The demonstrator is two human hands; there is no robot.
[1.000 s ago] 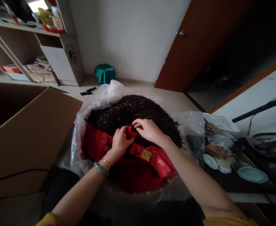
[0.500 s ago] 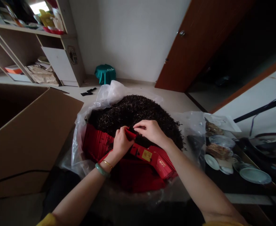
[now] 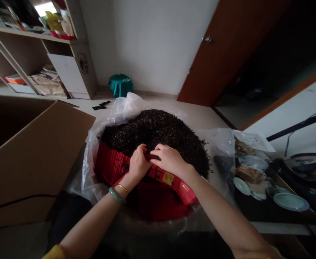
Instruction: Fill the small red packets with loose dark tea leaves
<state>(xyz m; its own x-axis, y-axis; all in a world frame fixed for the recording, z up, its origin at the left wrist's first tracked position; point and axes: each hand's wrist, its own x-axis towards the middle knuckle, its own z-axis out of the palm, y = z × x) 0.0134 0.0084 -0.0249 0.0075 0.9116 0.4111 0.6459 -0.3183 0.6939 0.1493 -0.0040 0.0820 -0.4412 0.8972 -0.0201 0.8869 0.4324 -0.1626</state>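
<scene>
My left hand (image 3: 139, 162) is closed around a small red packet (image 3: 151, 157), over the front of a dark heap of dried leaves that look like tea (image 3: 163, 124). Fingers of my right hand (image 3: 171, 158) press at the packet's upper edge, and the two hands nearly meet. Its opening is mostly hidden by my fingers. Beneath my hands, flat red packets lie on the near side of the heap: a fanned stack (image 3: 109, 163) at left and another stack (image 3: 186, 192) at right, with gold print. A clear plastic bag (image 3: 89, 172) surrounds everything.
To the left stands an open cardboard box (image 3: 58, 133). On the right, a dark table (image 3: 268, 212) bears several dishes, a lidded bowl (image 3: 291, 202) among them. A teal-covered bin (image 3: 120, 85) sits by the wall, near a wooden door (image 3: 214, 61) and shelves (image 3: 85, 72).
Earlier my right fingers were at the packet's mouth with dark leaves, then drew slightly away. Now they have come down onto the packet's edge. My left hand keeps its hold.
</scene>
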